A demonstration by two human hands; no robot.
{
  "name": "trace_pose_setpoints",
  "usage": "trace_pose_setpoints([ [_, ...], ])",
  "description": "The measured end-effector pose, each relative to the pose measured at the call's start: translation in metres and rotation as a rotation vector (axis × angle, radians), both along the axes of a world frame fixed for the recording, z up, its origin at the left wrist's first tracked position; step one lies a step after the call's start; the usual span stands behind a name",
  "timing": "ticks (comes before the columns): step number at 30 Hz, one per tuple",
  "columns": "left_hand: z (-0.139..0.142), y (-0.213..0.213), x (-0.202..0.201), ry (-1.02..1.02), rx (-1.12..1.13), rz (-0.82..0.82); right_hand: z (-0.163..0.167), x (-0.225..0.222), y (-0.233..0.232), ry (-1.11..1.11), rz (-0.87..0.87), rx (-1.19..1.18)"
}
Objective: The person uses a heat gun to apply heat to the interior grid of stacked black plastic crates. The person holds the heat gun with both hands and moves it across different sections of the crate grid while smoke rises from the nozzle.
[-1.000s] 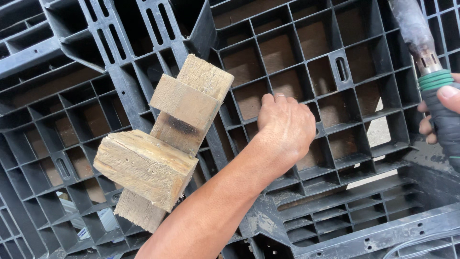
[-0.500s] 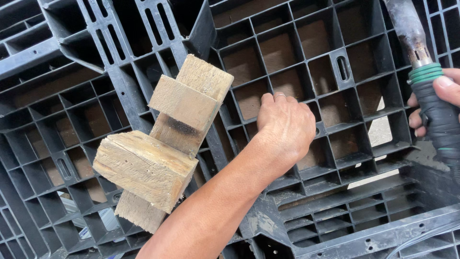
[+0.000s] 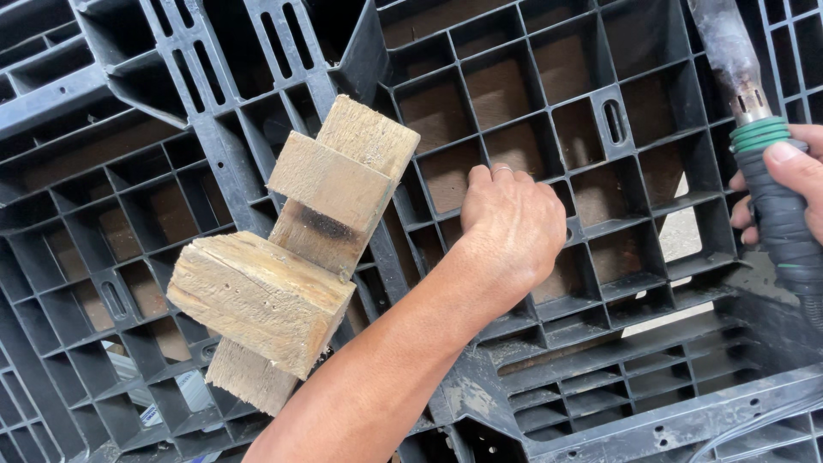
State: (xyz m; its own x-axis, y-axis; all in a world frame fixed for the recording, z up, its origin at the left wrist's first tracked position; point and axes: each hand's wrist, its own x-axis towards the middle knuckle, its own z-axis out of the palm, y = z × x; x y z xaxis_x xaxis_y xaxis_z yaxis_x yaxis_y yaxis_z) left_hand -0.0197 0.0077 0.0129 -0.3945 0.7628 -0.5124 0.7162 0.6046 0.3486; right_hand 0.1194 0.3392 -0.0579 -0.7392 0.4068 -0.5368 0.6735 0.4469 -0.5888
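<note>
My left hand reaches up from the bottom middle, its fingers hooked over a rib of the black plastic grid pallet. Just left of it, not touched, a wooden piece made of a plank with two blocks fixed to it lies against the pallet. At the right edge my right hand is closed around the black grip of a hand tool with green rings and a scorched metal barrel pointing up. The fingertips of my left hand are hidden inside a grid cell.
The pallet's ribbed cells fill nearly the whole view, with thicker beams at the upper left and lower right. Pale ground shows through gaps on the right. A thin cable runs at the bottom right.
My right hand has shifted the tool slightly up and to the left. My left hand and the wooden piece have stayed where they were.
</note>
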Motion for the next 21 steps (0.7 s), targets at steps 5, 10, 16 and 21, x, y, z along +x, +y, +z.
trace_pose_setpoints([
  [5,-0.001,0.002,0.001,0.003,-0.002,-0.003,0.0,0.003,-0.003,0.083,0.015,0.0],
  [10,-0.001,0.003,0.001,0.001,-0.008,-0.003,-0.001,0.001,-0.008,0.107,-0.03,-0.011],
  [16,0.0,0.002,0.001,-0.004,-0.005,-0.008,-0.002,-0.002,-0.015,0.161,0.0,0.072],
  [21,0.0,0.003,0.001,-0.001,0.005,-0.007,0.003,-0.001,-0.018,0.166,0.01,0.103],
])
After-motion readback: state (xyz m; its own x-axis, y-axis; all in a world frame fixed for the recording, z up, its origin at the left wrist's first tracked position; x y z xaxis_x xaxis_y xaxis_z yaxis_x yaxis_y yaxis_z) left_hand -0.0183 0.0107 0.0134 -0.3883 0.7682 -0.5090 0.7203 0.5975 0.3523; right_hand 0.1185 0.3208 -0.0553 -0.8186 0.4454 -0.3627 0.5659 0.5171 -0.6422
